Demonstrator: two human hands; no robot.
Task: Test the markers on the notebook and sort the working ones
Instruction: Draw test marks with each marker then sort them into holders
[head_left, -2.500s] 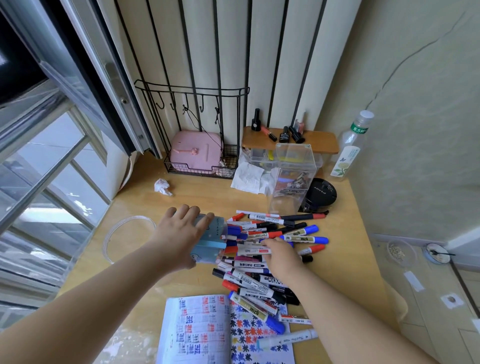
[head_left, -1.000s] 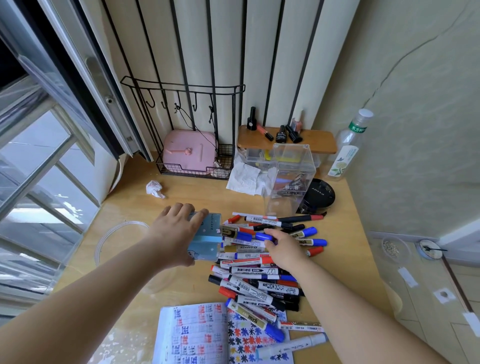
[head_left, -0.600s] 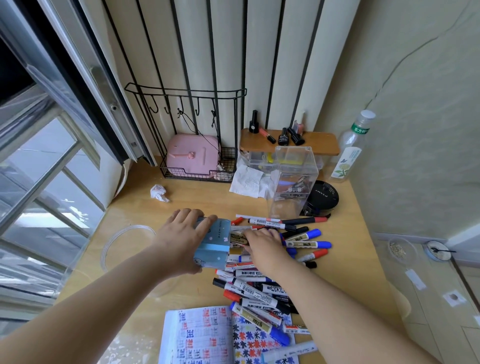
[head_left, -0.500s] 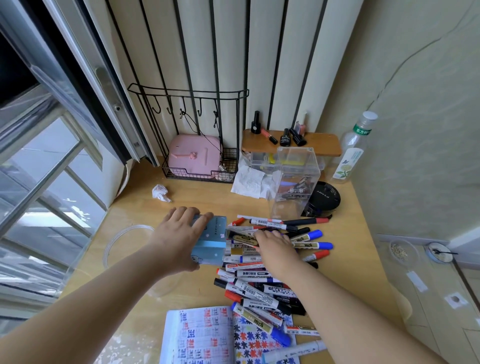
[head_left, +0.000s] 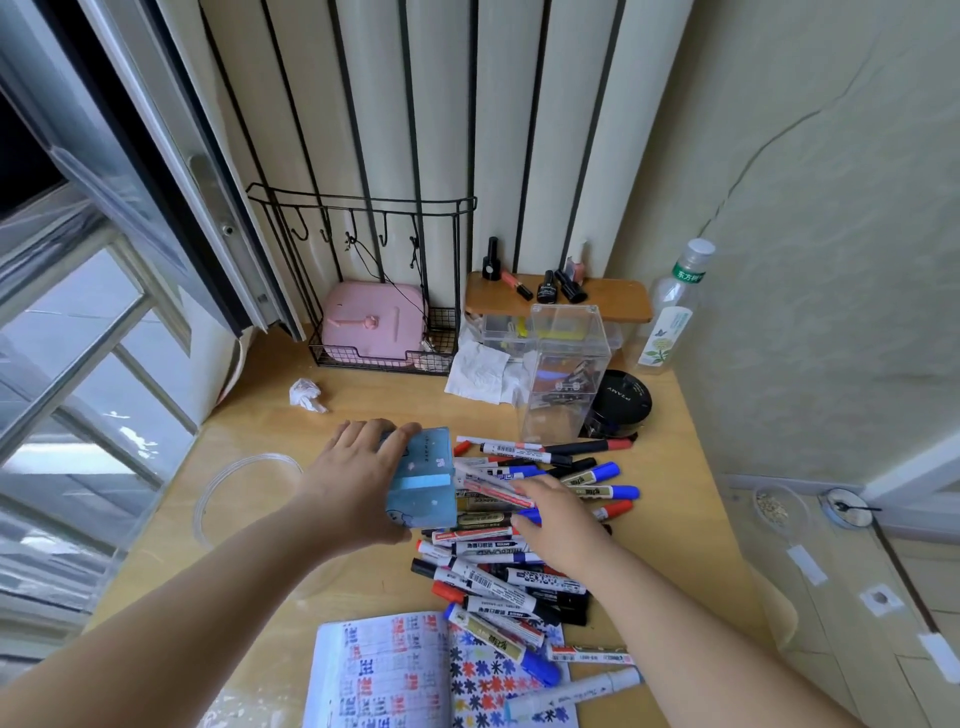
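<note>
Our left hand (head_left: 358, 478) grips the light blue rectangular box (head_left: 423, 480), fingers curled over its far edge and thumb under the near side, tipping its open mouth toward the heap of red, blue and black capped markers (head_left: 519, 540) on the pale wooden counter (head_left: 249, 431). Compared with a second ago, our right hand (head_left: 550, 519) has drawn back from the middle of the heap toward the box mouth, and it now pinches a slim white marker with a red band (head_left: 493, 486) whose far end points into the box. We judge that this one is being fed into the box, so the sorting step is under way; the box itself has barely shifted, held in the same spot at the left edge of the heap. Most markers lie loose and crossed over one another, well short of sorted. The open notebook with rows of red and blue test marks (head_left: 395, 675) sits at the near edge of the counter, touched by the nearest markers, and a white marker (head_left: 571, 693) lies across its right page. Behind the heap stands a tall clear plastic container (head_left: 563, 379), beside a round black lidded case (head_left: 623, 402).
</note>
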